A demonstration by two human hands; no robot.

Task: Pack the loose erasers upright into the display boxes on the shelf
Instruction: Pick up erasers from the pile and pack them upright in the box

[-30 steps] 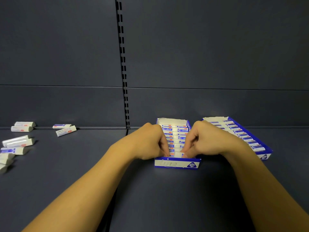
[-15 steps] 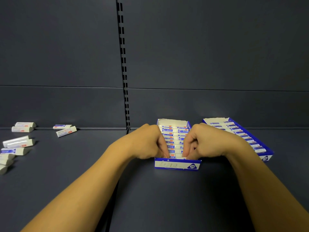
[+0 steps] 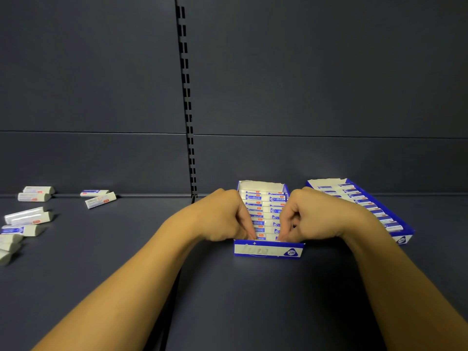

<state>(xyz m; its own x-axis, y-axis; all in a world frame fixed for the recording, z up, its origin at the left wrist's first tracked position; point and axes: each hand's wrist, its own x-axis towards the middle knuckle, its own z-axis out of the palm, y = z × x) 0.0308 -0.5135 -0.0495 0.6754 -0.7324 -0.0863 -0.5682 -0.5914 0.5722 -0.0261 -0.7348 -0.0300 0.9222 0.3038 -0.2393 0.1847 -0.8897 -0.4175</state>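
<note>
Pretty dim overall, light seems to come from above and behind the camera. The forearms throw soft shadows on the shelf [image 3: 126, 249]. Wide-angle bend toward 3 and 9 o'clock, erasers [image 3: 27, 219] at 9 look soft.

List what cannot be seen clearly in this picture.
Head view:
- Fingertips of left hand and right hand: hidden inside the middle box.
- Leftmost erasers: cut by the left edge.
- Right box: front partly behind the right wrist.
- Eraser print: too small.
</note>
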